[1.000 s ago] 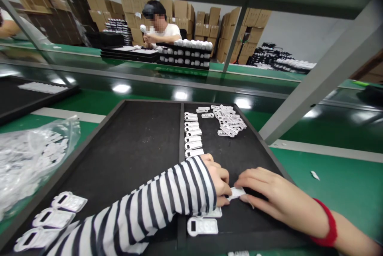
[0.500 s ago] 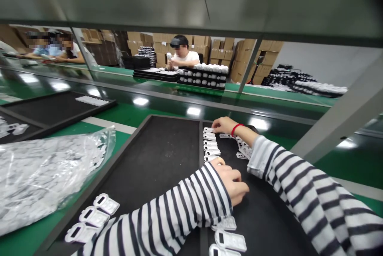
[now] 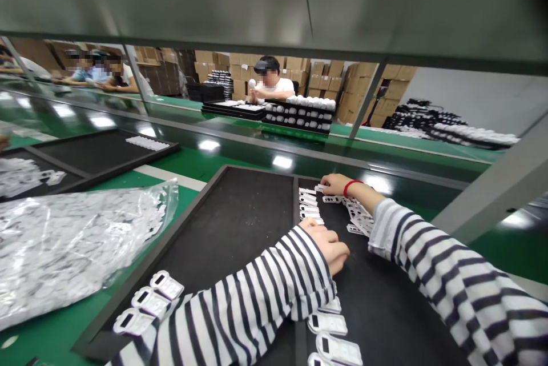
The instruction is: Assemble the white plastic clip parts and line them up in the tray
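Both hands are over a black divided tray [image 3: 248,206]. My right hand [image 3: 336,184], with a red band at the wrist, is closed at the far edge with a small white plastic cover [image 3: 319,188] at its fingertips. Just left of it, a row of white plastic covers with dark windows [image 3: 308,200] lines the divider. My left hand [image 3: 327,245] rests at the near end of that row with curled fingers; what they hold, if anything, is hidden. More covers [image 3: 338,349] lie nearer me along the divider. Loose white pieces [image 3: 358,216] are heaped beside my right wrist.
Several covers [image 3: 149,302] lie in the tray's near left corner. A clear bag of white parts [image 3: 85,246] sits left, with another black tray [image 3: 85,155] behind it. A slanted post [image 3: 492,183] stands right. A co-worker [image 3: 274,83] sits across the line.
The view has swung slightly left. My right hand has shifted a little right, away from the row's far end. My left hand has moved slightly farther along the row.
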Action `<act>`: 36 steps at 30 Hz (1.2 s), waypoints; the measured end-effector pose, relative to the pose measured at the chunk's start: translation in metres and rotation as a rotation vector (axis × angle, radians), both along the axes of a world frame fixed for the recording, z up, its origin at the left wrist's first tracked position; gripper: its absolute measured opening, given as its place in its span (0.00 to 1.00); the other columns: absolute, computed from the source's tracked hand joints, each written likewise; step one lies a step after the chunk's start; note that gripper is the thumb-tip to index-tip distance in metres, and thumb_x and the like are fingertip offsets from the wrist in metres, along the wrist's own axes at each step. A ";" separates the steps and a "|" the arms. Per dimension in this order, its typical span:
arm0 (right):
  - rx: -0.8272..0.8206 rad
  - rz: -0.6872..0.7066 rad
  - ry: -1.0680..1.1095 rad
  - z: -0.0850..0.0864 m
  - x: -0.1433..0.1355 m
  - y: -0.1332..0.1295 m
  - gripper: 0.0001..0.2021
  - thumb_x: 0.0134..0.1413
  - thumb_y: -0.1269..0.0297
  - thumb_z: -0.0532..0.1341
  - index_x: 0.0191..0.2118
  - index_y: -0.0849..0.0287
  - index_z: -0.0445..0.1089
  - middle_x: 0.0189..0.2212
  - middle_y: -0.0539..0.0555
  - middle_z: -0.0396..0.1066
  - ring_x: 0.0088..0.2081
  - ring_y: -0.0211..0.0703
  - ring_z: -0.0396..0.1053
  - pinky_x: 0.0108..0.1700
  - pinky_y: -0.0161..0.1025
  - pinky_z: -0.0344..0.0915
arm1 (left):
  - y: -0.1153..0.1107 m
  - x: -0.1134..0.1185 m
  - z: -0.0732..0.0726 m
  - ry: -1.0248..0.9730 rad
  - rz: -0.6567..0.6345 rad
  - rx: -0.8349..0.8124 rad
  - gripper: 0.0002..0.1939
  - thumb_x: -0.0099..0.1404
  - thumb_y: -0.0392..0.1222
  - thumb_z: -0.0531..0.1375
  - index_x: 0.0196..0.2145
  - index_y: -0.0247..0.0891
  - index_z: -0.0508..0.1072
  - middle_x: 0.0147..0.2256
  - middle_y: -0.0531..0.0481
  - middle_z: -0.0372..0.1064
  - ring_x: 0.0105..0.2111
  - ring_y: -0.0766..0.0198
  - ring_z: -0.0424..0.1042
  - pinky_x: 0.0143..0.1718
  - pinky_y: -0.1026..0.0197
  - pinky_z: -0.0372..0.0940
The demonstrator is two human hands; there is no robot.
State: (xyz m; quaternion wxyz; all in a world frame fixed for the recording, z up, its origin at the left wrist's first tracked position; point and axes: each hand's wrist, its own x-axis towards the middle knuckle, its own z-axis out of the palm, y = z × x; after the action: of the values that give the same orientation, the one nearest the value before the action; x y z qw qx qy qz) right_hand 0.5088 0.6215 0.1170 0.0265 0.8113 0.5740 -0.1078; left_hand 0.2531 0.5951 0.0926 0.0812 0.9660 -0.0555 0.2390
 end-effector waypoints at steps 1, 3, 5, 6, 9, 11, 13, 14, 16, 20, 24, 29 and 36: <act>0.010 0.000 0.003 0.000 -0.001 0.002 0.14 0.62 0.59 0.60 0.50 0.59 0.68 0.50 0.57 0.68 0.48 0.48 0.69 0.50 0.51 0.68 | 0.003 0.000 0.000 0.016 0.014 0.001 0.08 0.66 0.41 0.56 0.37 0.44 0.76 0.31 0.55 0.73 0.32 0.64 0.69 0.40 0.56 0.55; 0.031 0.026 0.031 0.001 -0.004 0.007 0.15 0.63 0.59 0.59 0.52 0.59 0.67 0.52 0.57 0.67 0.49 0.48 0.69 0.50 0.52 0.68 | 0.007 0.001 0.000 0.040 0.025 -0.001 0.08 0.65 0.41 0.56 0.37 0.43 0.76 0.31 0.55 0.73 0.32 0.64 0.69 0.40 0.57 0.55; 0.030 0.068 0.071 0.003 -0.006 0.012 0.15 0.63 0.59 0.59 0.52 0.58 0.68 0.52 0.57 0.67 0.49 0.48 0.68 0.51 0.52 0.67 | 0.009 0.001 -0.001 0.053 0.020 -0.009 0.08 0.65 0.41 0.56 0.37 0.43 0.76 0.31 0.54 0.73 0.32 0.64 0.70 0.40 0.57 0.55; 0.019 0.083 0.089 0.004 -0.008 0.014 0.14 0.63 0.59 0.59 0.51 0.58 0.68 0.52 0.57 0.68 0.49 0.48 0.68 0.51 0.51 0.67 | 0.009 0.001 -0.001 0.057 0.015 -0.013 0.08 0.65 0.41 0.56 0.36 0.42 0.76 0.31 0.54 0.73 0.32 0.65 0.70 0.40 0.57 0.55; -0.025 0.089 0.109 0.003 -0.011 0.018 0.12 0.62 0.58 0.60 0.47 0.59 0.70 0.48 0.55 0.70 0.47 0.47 0.70 0.50 0.50 0.68 | 0.007 0.001 -0.001 0.065 0.005 -0.020 0.08 0.65 0.40 0.56 0.36 0.42 0.76 0.31 0.53 0.73 0.32 0.65 0.70 0.40 0.57 0.55; -0.034 0.075 0.105 0.001 -0.014 0.020 0.12 0.62 0.58 0.60 0.46 0.60 0.71 0.47 0.55 0.71 0.46 0.47 0.70 0.49 0.50 0.68 | 0.006 0.001 -0.001 0.068 0.007 -0.016 0.08 0.65 0.41 0.56 0.36 0.42 0.76 0.31 0.54 0.73 0.32 0.65 0.70 0.40 0.57 0.55; -0.029 0.070 0.105 0.000 -0.016 0.020 0.12 0.62 0.58 0.59 0.45 0.60 0.71 0.46 0.55 0.71 0.46 0.46 0.70 0.49 0.49 0.68 | 0.006 0.001 0.000 0.069 0.014 -0.007 0.08 0.65 0.41 0.56 0.36 0.43 0.76 0.31 0.54 0.73 0.32 0.65 0.69 0.39 0.57 0.55; -0.026 0.075 0.109 0.000 -0.017 0.019 0.12 0.62 0.58 0.59 0.45 0.59 0.71 0.47 0.55 0.71 0.46 0.46 0.70 0.49 0.49 0.68 | 0.007 0.000 0.001 0.068 0.020 -0.002 0.08 0.65 0.42 0.56 0.36 0.43 0.76 0.31 0.54 0.73 0.32 0.65 0.69 0.39 0.57 0.55; -0.021 0.097 0.123 0.003 -0.016 0.017 0.12 0.62 0.58 0.59 0.46 0.60 0.71 0.47 0.55 0.71 0.46 0.46 0.70 0.49 0.49 0.68 | 0.009 -0.001 0.004 0.068 0.034 0.004 0.08 0.65 0.42 0.56 0.36 0.43 0.76 0.32 0.54 0.73 0.32 0.65 0.69 0.39 0.56 0.55; 0.024 0.092 0.091 0.011 -0.007 0.009 0.13 0.63 0.58 0.59 0.48 0.60 0.70 0.49 0.56 0.70 0.47 0.47 0.70 0.49 0.50 0.68 | 0.015 -0.003 0.011 0.048 0.047 -0.009 0.09 0.65 0.41 0.56 0.38 0.43 0.76 0.33 0.54 0.74 0.34 0.64 0.71 0.41 0.56 0.55; 0.038 0.026 -0.004 0.009 0.001 -0.003 0.14 0.62 0.58 0.59 0.49 0.60 0.69 0.49 0.57 0.69 0.48 0.48 0.69 0.50 0.51 0.67 | 0.013 -0.005 0.018 0.010 -0.016 -0.059 0.10 0.67 0.41 0.55 0.40 0.44 0.76 0.35 0.54 0.75 0.34 0.66 0.72 0.42 0.57 0.55; 0.049 -0.002 -0.053 0.003 -0.004 -0.011 0.13 0.62 0.58 0.60 0.46 0.60 0.70 0.47 0.56 0.71 0.47 0.47 0.70 0.50 0.51 0.67 | 0.007 -0.011 0.025 0.068 -0.132 -0.163 0.09 0.65 0.41 0.56 0.38 0.44 0.77 0.32 0.57 0.74 0.31 0.68 0.72 0.40 0.61 0.58; 0.236 0.051 0.049 0.042 -0.028 -0.061 0.12 0.61 0.59 0.59 0.45 0.61 0.70 0.42 0.55 0.74 0.43 0.45 0.71 0.47 0.43 0.67 | -0.010 -0.030 0.045 0.130 -0.440 -0.325 0.06 0.60 0.42 0.61 0.30 0.39 0.77 0.28 0.56 0.74 0.27 0.71 0.71 0.35 0.66 0.61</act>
State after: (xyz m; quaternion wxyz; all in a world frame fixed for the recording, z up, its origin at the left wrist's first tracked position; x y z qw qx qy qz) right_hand 0.4807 0.5610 0.1587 -0.0805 0.7911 0.6034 -0.0589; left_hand 0.2231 0.5851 0.1374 0.2884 0.9184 -0.2195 0.1587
